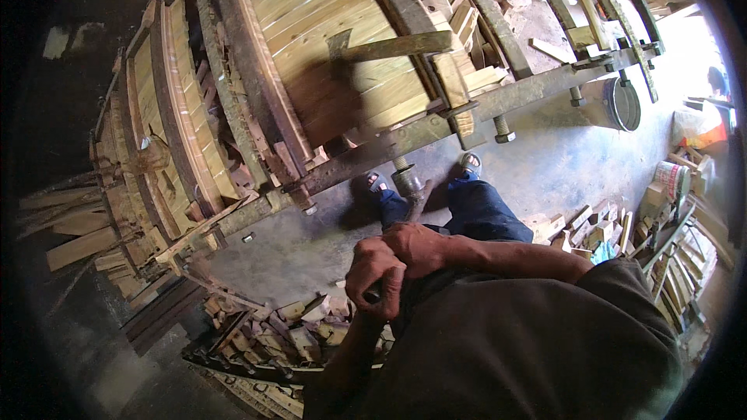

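Fingers [379,284] above grey concrete floor [560,159]

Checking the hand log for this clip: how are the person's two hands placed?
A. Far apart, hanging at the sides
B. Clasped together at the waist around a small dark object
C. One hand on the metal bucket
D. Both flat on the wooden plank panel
B: the left hand and right hand meet in front of the dark shirt, fingers closed around a small dark object that cannot be identified.

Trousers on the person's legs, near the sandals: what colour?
Dark blue trousers, seen best in the head view, just beyond the clasped hands.
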Motion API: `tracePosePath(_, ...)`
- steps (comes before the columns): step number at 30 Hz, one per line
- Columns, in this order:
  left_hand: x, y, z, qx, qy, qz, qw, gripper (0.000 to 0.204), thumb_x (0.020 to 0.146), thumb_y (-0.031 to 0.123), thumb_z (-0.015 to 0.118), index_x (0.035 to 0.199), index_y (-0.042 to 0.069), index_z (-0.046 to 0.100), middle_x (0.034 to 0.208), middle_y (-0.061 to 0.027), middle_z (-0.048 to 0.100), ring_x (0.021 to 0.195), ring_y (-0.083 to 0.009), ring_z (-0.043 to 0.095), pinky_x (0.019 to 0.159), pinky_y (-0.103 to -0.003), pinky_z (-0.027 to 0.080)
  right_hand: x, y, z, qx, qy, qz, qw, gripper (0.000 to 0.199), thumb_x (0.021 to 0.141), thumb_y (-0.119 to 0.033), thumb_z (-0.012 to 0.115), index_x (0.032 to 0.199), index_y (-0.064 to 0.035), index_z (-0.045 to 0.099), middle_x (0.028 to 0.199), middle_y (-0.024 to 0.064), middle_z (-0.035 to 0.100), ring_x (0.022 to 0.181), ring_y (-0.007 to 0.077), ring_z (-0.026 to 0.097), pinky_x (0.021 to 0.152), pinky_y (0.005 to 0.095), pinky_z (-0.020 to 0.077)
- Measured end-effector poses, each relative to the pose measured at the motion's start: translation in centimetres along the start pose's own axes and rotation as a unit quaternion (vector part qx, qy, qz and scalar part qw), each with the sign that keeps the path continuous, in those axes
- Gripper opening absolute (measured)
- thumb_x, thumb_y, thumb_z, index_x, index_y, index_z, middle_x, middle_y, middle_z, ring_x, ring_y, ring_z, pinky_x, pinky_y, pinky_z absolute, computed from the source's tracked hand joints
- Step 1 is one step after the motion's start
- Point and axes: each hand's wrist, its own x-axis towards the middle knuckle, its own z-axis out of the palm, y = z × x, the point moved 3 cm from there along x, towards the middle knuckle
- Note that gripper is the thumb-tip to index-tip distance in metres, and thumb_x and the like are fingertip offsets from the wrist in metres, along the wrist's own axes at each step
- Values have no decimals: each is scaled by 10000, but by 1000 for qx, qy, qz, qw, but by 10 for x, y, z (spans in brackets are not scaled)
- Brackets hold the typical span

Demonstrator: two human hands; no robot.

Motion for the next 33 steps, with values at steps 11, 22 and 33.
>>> tracePosePath(11,41,-8,111,2,-256,97,962,229,710,115,716,846,50,544,730,-124,561,645,-310,598,556,-395,461,-136,-52,-119,55,427,99,897,289,772,32,689,1051,-5,624,997,159,655,912,341,648,811,385,519)
tracePosePath(22,27,-40,101,-1,-352,117,929,242,710,167,732,865,73,571,760,-132,596,687,-321,626,585,-406,488,-82,-121,-87,-330,380,118,856,243,684,-171,687,873,-38,611,851,108,604,842,285,578,795,394,443)
tracePosePath(33,34,-66,135,-52,-380,99,918,260,710,219,748,883,96,598,789,-140,631,730,-332,653,614,-417,516,-91,-100,-92,-225,469,176,835,329,648,-3,612,976,-8,624,880,157,633,801,362,620,696,418,517)
